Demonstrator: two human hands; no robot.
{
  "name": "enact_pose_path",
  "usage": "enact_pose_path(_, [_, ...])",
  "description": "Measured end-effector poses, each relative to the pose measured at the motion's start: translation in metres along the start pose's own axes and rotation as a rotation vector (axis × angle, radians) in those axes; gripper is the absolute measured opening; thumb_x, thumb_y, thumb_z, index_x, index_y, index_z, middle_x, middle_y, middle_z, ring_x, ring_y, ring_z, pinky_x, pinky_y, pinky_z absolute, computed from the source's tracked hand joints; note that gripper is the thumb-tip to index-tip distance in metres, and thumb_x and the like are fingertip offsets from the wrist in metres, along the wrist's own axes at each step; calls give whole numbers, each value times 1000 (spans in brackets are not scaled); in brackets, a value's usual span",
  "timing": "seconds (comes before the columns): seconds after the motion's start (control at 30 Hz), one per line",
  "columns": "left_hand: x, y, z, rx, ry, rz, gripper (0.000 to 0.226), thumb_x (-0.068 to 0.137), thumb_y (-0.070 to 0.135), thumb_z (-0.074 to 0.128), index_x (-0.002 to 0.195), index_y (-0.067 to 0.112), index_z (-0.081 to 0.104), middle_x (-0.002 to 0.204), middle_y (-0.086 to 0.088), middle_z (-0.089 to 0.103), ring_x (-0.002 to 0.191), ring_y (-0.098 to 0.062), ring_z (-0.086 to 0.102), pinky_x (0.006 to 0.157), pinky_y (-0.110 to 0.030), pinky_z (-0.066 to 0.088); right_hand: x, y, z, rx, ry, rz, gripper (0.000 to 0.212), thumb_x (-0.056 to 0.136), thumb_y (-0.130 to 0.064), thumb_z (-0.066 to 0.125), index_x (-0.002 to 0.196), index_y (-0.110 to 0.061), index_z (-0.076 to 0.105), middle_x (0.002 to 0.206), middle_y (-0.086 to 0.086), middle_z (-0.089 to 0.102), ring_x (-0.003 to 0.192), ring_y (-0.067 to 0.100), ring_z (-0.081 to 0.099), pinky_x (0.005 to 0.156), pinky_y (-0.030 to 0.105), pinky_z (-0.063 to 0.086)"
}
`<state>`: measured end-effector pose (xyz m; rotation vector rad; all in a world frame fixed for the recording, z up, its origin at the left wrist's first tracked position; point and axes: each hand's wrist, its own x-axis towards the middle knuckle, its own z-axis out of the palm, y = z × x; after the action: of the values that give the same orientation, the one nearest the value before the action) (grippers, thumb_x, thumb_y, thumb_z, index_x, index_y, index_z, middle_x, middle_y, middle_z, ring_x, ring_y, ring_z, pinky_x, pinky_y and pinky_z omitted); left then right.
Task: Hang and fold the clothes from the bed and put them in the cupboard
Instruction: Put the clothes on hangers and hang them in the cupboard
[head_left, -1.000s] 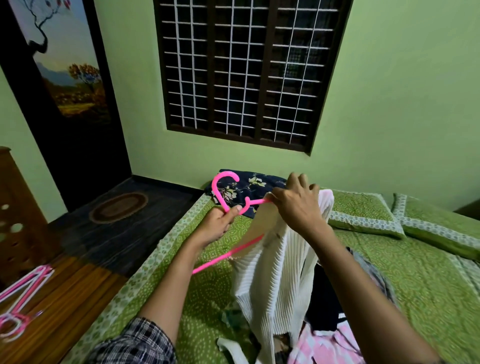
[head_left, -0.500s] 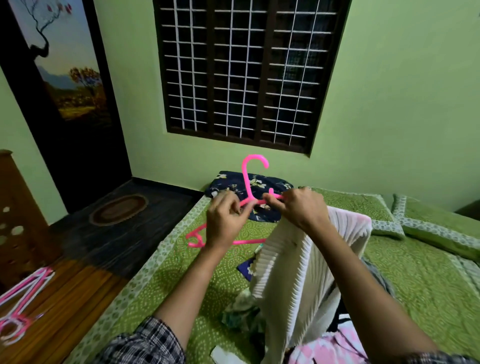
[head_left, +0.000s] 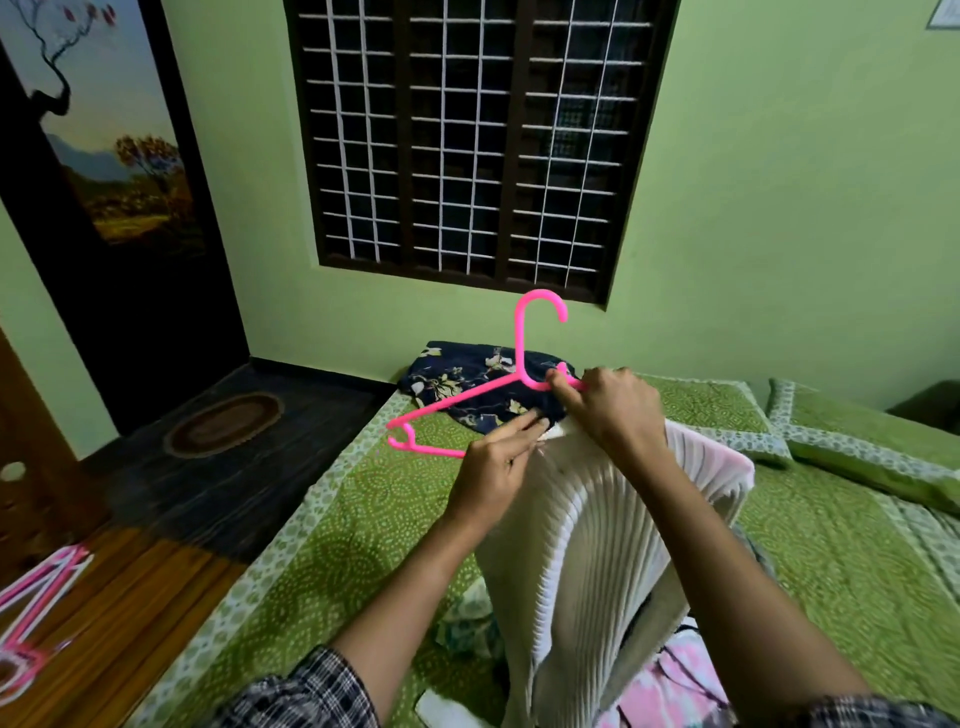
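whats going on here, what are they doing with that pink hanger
A person is fitting a white ribbed top onto a pink hanger above the bed. The right hand grips the hanger beside its hook, and the left hand pinches the top's edge. The hanger's left end sticks out bare, so the top is not fully on. A dark floral garment lies behind it.

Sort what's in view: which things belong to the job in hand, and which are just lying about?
In the job: pink hanger, gripped by the right hand; white pleated garment; left hand at its neckline; pink garment waiting on the bed.

Lying about: navy floral cloth, pillows, spare hangers on the floor, oval mat.
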<state>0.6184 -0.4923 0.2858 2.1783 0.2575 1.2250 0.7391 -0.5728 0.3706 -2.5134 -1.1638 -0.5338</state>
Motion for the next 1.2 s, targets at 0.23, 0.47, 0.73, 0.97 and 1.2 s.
enact_pose_path(0.23, [11,14,12,-549,-157,-406,20,91,12,44,103,25,54,94,4,60,93,-11,54,84,-31,44,-5,-13,7,-26,-3,-57,64,84,-72,37,54,-16,35,50,-1,36,50,22,49,50,24,41])
enact_pose_path(0.47, [15,14,11,-714,-163,-680,17,91,11,47,80,12,61,77,-2,65,79,-16,60,75,-32,47,-5,-16,9,-18,-7,-43,62,84,-72,36,58,-16,44,51,-1,37,50,21,48,50,25,44])
enact_pose_path(0.73, [-29,-35,2,400,-780,-712,25,87,12,54,108,0,62,112,-20,65,100,-27,62,77,-34,47,4,10,0,30,80,72,63,91,-60,37,60,-9,55,50,4,40,51,24,47,47,24,27])
enact_pose_path(0.97, [-40,-49,-8,560,-431,-611,12,85,14,64,96,11,68,120,-4,44,111,-23,45,91,-31,38,-2,32,-2,52,82,133,66,87,-61,27,63,-6,53,56,10,40,58,28,48,53,30,29])
enact_pose_path(1.2, [-23,-63,-36,-121,-303,-1107,26,93,6,52,116,5,62,108,-9,60,75,-13,59,59,-36,55,-11,48,-2,58,33,86,69,68,-57,8,58,-4,51,49,5,29,50,26,36,46,29,16])
